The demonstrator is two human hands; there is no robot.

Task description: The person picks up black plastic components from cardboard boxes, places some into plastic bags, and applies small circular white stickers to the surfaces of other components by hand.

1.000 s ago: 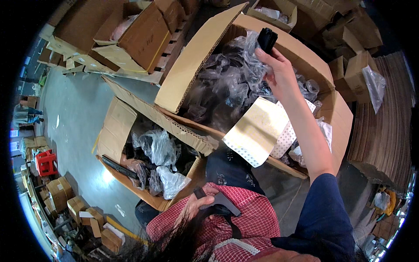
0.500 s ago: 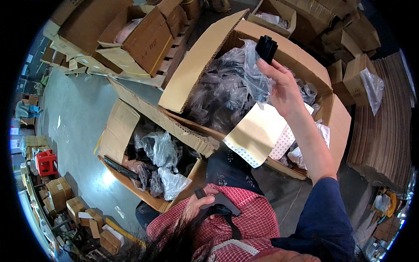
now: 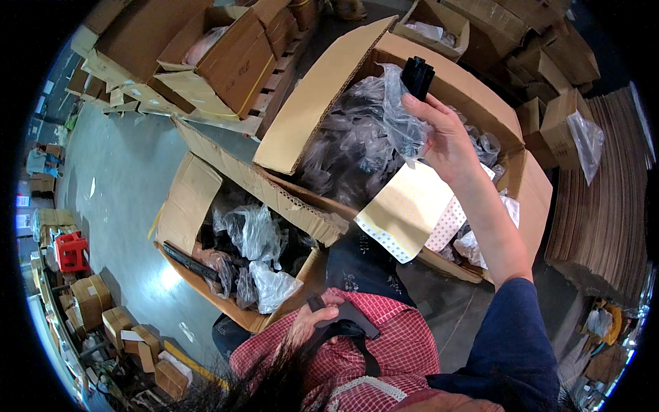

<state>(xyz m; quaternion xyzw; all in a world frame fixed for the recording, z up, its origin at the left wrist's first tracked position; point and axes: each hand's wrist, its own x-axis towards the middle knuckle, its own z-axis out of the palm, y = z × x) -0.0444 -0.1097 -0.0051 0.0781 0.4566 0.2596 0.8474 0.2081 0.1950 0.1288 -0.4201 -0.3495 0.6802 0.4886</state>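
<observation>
Holding: right hand (image 3: 449, 141) clamped on black part (image 3: 417, 75) with clear bag (image 3: 401, 123) over open box (image 3: 473, 89); left hand (image 3: 312, 323) closed on black piece (image 3: 347, 317); bagging unfinished.

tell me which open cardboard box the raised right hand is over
The large upper box full of clear-bagged parts; the right hand is above it, not the lower-left box.
</observation>
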